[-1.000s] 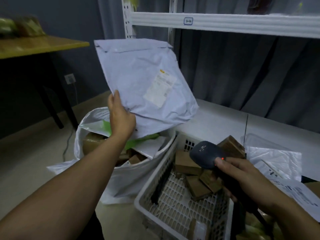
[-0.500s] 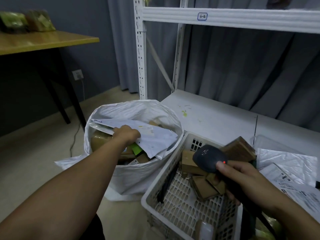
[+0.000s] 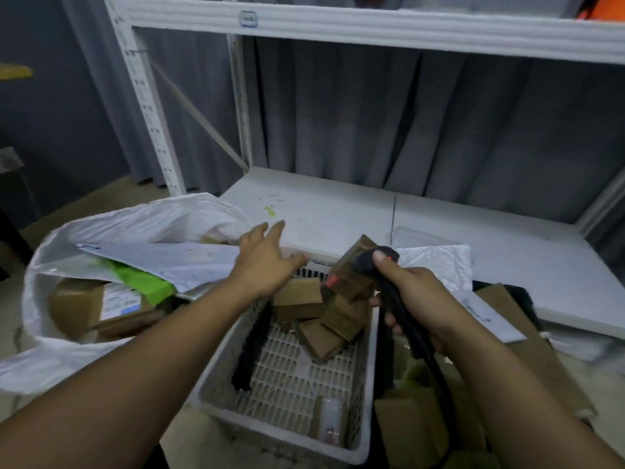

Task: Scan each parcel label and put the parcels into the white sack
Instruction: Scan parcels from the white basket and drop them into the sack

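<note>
Left hand [image 3: 267, 262]: fingers spread, empty, over the far left corner of the white basket [image 3: 216, 374]. Right hand [image 3: 417, 296]: wrapped round the black barcode scanner [image 3: 375, 262]. Grey mailer [image 3: 169, 260] lies in the white sack [image 3: 162, 214]. Cardboard parcels [image 3: 297, 296] sit at the basket's far end.

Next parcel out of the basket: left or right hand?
Left. The left hand is open and empty over the basket, right by the brown boxes; the right hand grips the scanner.
</note>
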